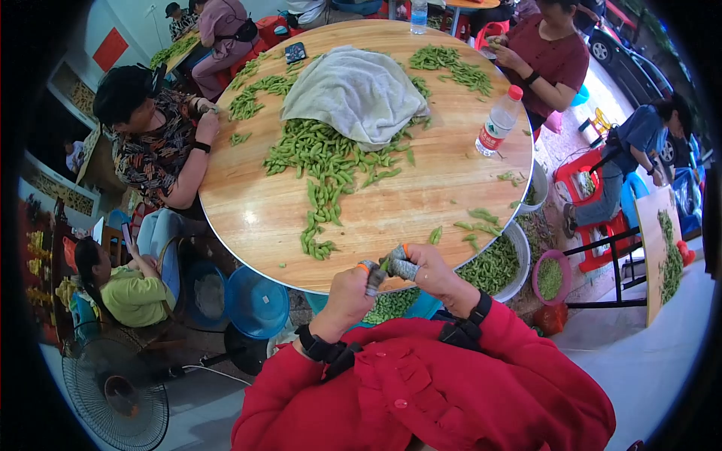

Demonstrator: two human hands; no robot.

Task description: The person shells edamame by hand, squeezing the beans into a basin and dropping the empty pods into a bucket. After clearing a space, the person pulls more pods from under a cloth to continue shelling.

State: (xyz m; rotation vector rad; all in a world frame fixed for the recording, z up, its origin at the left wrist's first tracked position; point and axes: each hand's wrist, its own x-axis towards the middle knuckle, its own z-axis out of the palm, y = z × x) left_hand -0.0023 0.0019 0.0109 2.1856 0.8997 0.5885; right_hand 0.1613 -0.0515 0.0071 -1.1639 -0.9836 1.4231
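Note:
My left hand (351, 293) and my right hand (431, 272) meet at the near edge of a round wooden table (406, 208). Both have grey finger covers with orange bands, and a green soybean pod (384, 264) is pinched between them. Below my hands a blue-green tub holds shelled green beans (393, 306), partly hidden by my hands and sleeves. A pile of green pods (316, 146) spreads over the table, partly under a grey-white cloth (355, 96). A few loose pods (479, 227) lie to the right of my hands.
A water bottle (499, 124) stands at the table's right side, a phone (295, 53) lies at the far left. A white basket of pods (502, 262) and a pink basin (551, 276) are at right, blue basins (258, 301) at left. Several people sit around, two at this table.

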